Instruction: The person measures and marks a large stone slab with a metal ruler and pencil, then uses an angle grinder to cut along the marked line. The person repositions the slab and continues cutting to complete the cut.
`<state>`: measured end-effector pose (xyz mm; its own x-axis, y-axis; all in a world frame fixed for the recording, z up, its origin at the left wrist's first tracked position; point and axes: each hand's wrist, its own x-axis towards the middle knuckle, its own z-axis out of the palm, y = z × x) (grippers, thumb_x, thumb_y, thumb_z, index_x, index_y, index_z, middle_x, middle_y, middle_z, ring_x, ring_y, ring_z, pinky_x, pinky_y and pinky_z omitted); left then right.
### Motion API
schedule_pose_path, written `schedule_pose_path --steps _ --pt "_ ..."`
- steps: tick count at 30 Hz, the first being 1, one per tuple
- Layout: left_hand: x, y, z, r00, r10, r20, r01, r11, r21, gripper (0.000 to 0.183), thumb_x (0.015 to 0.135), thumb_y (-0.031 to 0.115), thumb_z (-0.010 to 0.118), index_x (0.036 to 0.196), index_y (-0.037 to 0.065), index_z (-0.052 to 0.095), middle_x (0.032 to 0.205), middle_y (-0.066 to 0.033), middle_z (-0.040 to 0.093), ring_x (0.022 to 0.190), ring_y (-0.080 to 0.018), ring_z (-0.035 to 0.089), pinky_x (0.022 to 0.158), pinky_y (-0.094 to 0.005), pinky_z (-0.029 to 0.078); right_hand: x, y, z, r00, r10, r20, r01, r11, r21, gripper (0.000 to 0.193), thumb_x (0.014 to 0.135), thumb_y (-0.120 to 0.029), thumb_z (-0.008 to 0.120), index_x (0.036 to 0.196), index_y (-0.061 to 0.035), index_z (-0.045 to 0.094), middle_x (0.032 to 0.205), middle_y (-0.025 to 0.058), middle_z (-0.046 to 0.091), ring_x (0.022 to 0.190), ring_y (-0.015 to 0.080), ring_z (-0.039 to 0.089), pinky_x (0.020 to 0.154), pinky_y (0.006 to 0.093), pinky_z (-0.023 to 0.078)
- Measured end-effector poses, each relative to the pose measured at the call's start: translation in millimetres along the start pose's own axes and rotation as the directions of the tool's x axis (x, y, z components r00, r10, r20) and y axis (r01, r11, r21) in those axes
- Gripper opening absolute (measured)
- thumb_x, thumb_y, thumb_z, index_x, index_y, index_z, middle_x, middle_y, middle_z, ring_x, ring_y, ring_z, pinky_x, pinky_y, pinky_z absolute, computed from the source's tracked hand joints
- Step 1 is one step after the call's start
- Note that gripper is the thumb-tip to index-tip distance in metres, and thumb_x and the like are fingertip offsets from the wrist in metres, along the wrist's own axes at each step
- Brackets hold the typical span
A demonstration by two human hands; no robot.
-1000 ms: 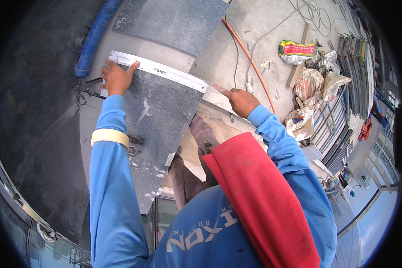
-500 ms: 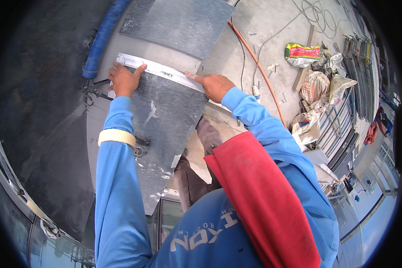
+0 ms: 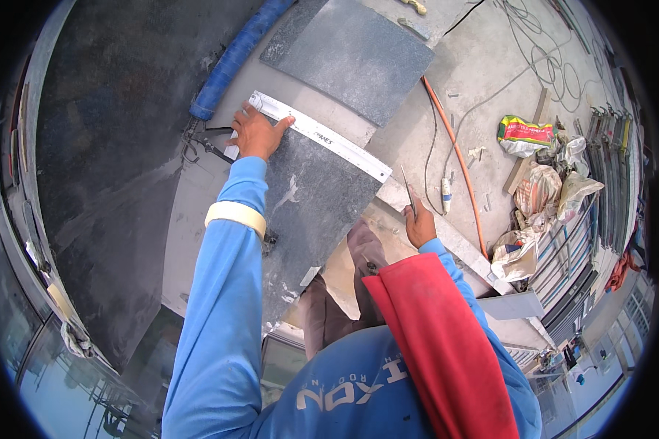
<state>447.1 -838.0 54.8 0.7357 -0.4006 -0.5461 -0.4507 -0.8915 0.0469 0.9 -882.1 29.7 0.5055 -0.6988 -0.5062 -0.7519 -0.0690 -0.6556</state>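
Note:
A white metal square [image 3: 329,140] lies across the dark grey stone slab [image 3: 311,197], its long arm along the slab's far edge. My left hand [image 3: 260,134] grips the square's left end, with the thumb on the long arm and the other fingers spread over the corner and the short leg. My right hand [image 3: 421,223] is closed round a thin pointed tool [image 3: 408,186], whose tip points up and away. It hovers off the slab's right side, apart from the square. Exactly what kind of tool it is cannot be made out.
Beyond the square lies another grey slab [image 3: 355,62]. A blue rolled hose [image 3: 238,62] runs at the far left. On the right are an orange hose [image 3: 454,161], a white tube [image 3: 446,196], a colourful bag [image 3: 524,137], crumpled plastic bags [image 3: 538,189] and stacked metal bars [image 3: 608,154].
My right hand has left the right end of the square and moved down and right, now with the pointed tool showing. My left hand stays on the square. The view has shifted.

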Motion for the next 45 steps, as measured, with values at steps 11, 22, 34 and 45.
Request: schedule_pose_path --steps 11,22,34,45 --pt "0.1 2.5 0.2 0.999 -0.019 -0.032 0.019 0.999 -0.026 0.13 0.075 0.073 0.078 0.159 -0.006 0.018 0.155 -0.0306 0.032 0.146 -0.0462 0.034 0.111 -0.0769 0.028 -186.0 208.0 53.5 0.685 0.705 0.182 -0.726 0.643 0.244 0.028 0.099 -0.015 0.059 0.124 -0.005 0.067 0.08 0.011 0.071 0.072 0.0223 0.064 0.07 0.0374 0.051" --pt "3.4 1.7 -1.0 1.0 -0.019 -0.015 0.018 0.999 -0.037 0.13 0.074 0.074 0.078 0.159 -0.006 0.02 0.156 -0.0332 0.03 0.146 -0.0486 0.033 0.112 -0.0762 0.029 -116.8 95.4 53.2 0.921 0.362 0.141 -0.388 0.849 0.357 0.018 0.102 -0.017 0.058 0.098 -0.0023 0.069 0.068 0.001 0.059 0.05 0.0091 0.049 0.049 0.0293 0.041" --pt "-27.6 -30.8 -82.1 0.838 0.226 -0.496 -0.358 0.914 -0.19 0.072 0.092 0.061 0.068 0.13 0.0 0.059 0.128 -0.0281 0.063 0.113 -0.0442 0.066 0.095 -0.0522 0.052 -151.1 176.5 -11.8 0.848 0.466 0.254 -0.508 0.851 0.135 0.025 0.094 -0.015 0.063 0.112 -0.0008 0.074 0.077 0.005 0.07 0.066 0.0118 0.059 0.063 0.0349 0.048" --pt "-337.9 -99.6 -5.0 0.949 -0.209 -0.236 -0.083 0.557 -0.826 0.059 0.098 0.052 0.066 0.108 -0.005 0.056 0.106 -0.0292 0.066 0.1 -0.0436 0.067 0.084 -0.0522 0.05 -33.3 76.2 -39.1 0.909 0.268 0.32 -0.282 0.96 -0.004 0.025 0.093 -0.015 0.064 0.111 -0.0004 0.074 0.077 0.0053 0.07 0.066 0.012 0.059 0.063 0.0346 0.048"
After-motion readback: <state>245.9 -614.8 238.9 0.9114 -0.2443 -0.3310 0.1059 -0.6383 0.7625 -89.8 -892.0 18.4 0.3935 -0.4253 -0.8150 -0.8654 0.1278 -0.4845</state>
